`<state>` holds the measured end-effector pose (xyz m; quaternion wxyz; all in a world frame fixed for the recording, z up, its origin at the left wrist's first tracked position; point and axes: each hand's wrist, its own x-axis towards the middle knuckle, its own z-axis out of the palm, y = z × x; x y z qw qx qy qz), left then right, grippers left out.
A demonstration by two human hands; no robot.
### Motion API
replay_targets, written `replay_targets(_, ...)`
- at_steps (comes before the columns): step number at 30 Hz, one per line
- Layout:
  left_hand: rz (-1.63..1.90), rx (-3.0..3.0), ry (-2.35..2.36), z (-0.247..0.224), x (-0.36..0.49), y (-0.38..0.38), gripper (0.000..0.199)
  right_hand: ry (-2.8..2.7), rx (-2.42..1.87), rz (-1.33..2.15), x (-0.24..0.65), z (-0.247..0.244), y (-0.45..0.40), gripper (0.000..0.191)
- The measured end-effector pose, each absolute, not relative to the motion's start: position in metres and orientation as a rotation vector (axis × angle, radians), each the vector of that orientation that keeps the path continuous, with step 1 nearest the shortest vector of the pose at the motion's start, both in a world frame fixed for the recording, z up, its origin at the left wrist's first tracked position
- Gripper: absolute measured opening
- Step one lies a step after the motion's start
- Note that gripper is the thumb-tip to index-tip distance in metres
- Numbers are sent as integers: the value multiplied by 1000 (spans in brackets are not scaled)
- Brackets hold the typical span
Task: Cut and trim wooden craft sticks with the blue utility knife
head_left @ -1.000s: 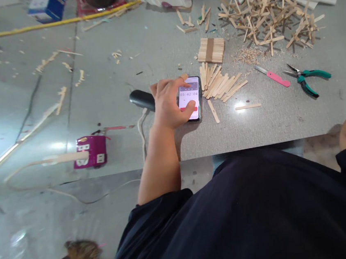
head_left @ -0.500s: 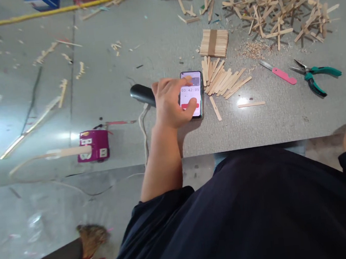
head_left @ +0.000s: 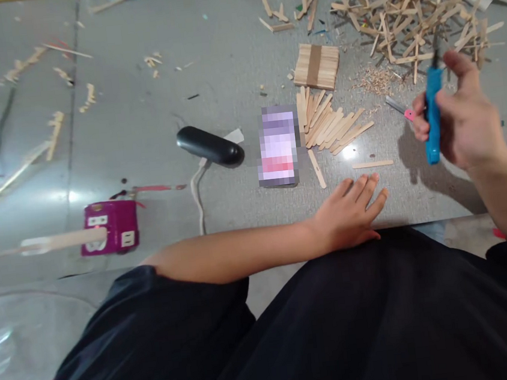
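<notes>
Raised above the speckled grey tabletop [head_left: 246,206], near a pink-handled metal blade [head_left: 396,106], a blue-handled tool with a dark tip [head_left: 434,113] is grasped in the right hand's [head_left: 472,112] fingers; the left hand [head_left: 349,216], fingers spread and released, is just beside a flat wooden stick [head_left: 373,164].

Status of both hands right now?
Left hand: open, palm down at the edge of the grey speckled table.
Right hand: closed on a slim blue-handled, dark-tipped tool.

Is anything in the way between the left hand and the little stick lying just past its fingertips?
Nothing visible: just a strip of tabletop lies between the left hand and the stick. The fanned sticks lie farther off.
</notes>
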<state>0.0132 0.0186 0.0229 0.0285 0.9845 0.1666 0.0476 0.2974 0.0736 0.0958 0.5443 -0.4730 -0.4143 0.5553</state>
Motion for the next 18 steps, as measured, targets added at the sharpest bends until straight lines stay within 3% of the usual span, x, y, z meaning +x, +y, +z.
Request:
replay_targets(1, 191, 3049, 522, 23, 11, 20, 97, -1027, -1143, 1359, 295, 85, 75, 70)
replay_targets(2, 246, 3053, 533, 23, 8, 23, 95, -1069, -1132, 1361, 295, 75, 75, 68)
replay_targets(5, 366, 3044, 594, 24, 0, 34, 94, -1154, -1156, 1370, 299, 56, 72, 42)
replay_targets(8, 393, 3044, 616, 24, -4, 47, 78, -1124, -1176, 1507, 305, 54, 69, 20)
replay_targets(13, 485, 3060, 551, 23, -4, 50, 63, -1127, -1122, 1739, 308, 62, 68, 29)
replay_targets(18, 504, 3094, 622, 26, -2, 47, 61, -1381, -1101, 1473, 304, 53, 64, 34)
